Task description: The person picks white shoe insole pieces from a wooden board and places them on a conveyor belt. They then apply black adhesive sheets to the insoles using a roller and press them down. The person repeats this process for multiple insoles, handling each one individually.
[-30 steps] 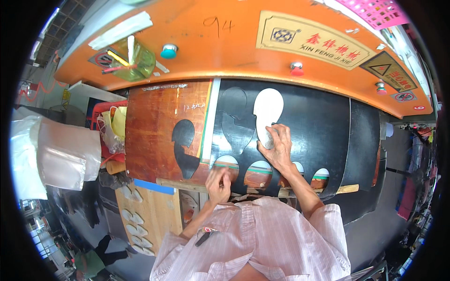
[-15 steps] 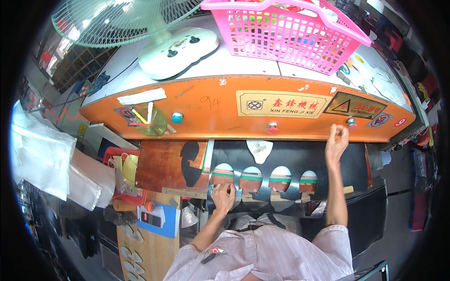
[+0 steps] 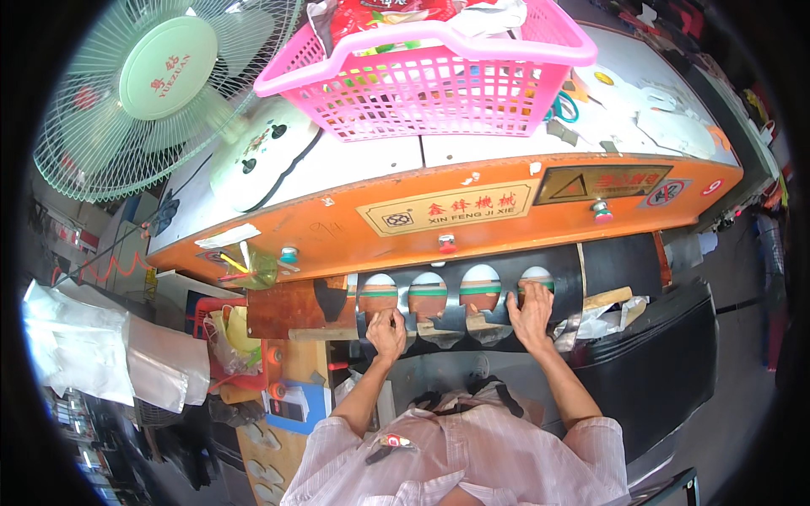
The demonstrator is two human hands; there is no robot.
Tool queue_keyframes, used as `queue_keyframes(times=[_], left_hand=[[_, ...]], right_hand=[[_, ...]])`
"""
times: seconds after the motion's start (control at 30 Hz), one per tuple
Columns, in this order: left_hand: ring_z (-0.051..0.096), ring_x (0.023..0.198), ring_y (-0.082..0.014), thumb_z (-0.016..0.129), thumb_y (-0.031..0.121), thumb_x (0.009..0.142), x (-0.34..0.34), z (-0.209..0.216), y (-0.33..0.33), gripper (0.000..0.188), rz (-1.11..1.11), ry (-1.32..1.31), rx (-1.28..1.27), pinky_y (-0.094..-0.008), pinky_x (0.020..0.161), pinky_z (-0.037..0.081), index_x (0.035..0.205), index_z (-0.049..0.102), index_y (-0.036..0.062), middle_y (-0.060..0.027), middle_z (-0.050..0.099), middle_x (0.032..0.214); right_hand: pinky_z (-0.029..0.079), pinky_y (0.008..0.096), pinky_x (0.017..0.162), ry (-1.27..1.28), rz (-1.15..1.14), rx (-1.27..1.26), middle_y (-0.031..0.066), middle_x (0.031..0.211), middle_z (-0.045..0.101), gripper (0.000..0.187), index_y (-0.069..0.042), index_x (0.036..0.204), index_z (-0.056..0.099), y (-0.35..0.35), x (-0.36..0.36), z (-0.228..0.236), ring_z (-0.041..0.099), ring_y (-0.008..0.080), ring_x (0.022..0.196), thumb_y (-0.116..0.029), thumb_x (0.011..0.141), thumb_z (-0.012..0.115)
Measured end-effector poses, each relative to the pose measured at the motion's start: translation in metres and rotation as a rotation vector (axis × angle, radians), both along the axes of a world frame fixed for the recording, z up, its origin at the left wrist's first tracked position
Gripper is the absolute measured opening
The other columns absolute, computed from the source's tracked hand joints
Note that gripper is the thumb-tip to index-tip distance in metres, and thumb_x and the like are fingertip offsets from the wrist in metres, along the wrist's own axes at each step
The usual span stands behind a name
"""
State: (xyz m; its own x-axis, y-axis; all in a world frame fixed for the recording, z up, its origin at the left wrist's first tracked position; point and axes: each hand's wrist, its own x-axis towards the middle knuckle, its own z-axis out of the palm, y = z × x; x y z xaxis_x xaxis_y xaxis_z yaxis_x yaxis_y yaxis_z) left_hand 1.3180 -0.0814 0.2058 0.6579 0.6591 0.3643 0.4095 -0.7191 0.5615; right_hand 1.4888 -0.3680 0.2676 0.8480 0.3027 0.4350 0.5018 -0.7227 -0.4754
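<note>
A black sheet [image 3: 450, 313] with a row of several oval cutouts lies in front of the orange machine [image 3: 325, 226]. Through the cutouts I see reddish brown with green and pale bands. My left hand [image 3: 386, 336] is closed in a pinch at the near side of the leftmost cutout. My right hand [image 3: 531, 319] is at the rightmost cutout, its fingers bent over the opening and its thumb on the strip beside it. What lies under those fingertips is hidden. A brown board [image 3: 283, 309] with a black cut shape [image 3: 331, 297] on it extends to the left.
On the machine top stand a pink basket [image 3: 430, 88] full of packets and a pale green fan [image 3: 169, 67]. Red and green buttons line the orange front, including a red button [image 3: 446, 244]. Black sheets [image 3: 650, 363] are stacked at my right; a red crate [image 3: 207, 312] stands left.
My right hand has come down from near the right-hand button onto the black sheet. My left hand stays at the leftmost cutout. A pale strip now shows beside the sheet's right edge; the view has shifted.
</note>
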Motion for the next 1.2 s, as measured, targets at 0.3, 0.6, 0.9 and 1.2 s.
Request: queue_keyframes(times=[0.3,0.6,0.9,1.2], left_hand=[[0.065,0.080,-0.0385,0.061,0.026,0.099,-0.005,0.003,0.000,0.027,-0.018,0.009,-0.055,-0.0503,0.074,0.050,0.083,0.068,0.0060,-0.0149,0.065,0.077],[0.066,0.086,-0.0454,0.061,0.029,0.100,-0.046,-0.002,-0.012,0.032,-0.056,0.062,-0.214,-0.0560,0.078,0.050,0.086,0.068,0.0011,-0.0229,0.067,0.083],[0.058,0.127,-0.0430,0.062,0.018,0.097,-0.048,0.039,-0.027,0.044,-0.285,-0.126,-0.187,-0.0486,0.109,0.045,0.137,0.062,-0.0002,-0.0250,0.062,0.137],[0.032,0.153,-0.0439,0.040,0.047,0.109,-0.034,0.012,-0.056,0.074,-0.407,0.011,-0.339,-0.0530,0.126,0.021,0.159,0.032,-0.0067,-0.0268,0.042,0.161]], right_hand=[[0.043,0.0505,0.082,0.037,-0.056,0.054,0.0177,0.085,0.067,0.028,-0.001,0.093,0.066,-0.003,-0.017,-0.036,0.064,0.0397,0.086,-0.028,0.093,0.072],[0.048,0.0493,0.082,0.296,-0.108,0.067,0.0167,0.080,0.068,0.032,0.000,0.101,0.071,-0.026,-0.057,-0.036,0.066,0.0375,0.081,-0.031,0.095,0.072],[0.041,0.0519,0.109,-0.017,0.112,-0.039,0.0211,0.133,0.062,0.068,0.003,0.131,0.061,0.074,-0.104,-0.011,0.053,0.0412,0.128,-0.031,0.078,0.086],[0.044,0.0476,0.102,0.267,0.377,0.223,0.0179,0.118,0.066,0.053,0.002,0.120,0.068,0.088,-0.135,-0.025,0.061,0.0321,0.113,-0.018,0.074,0.087]])
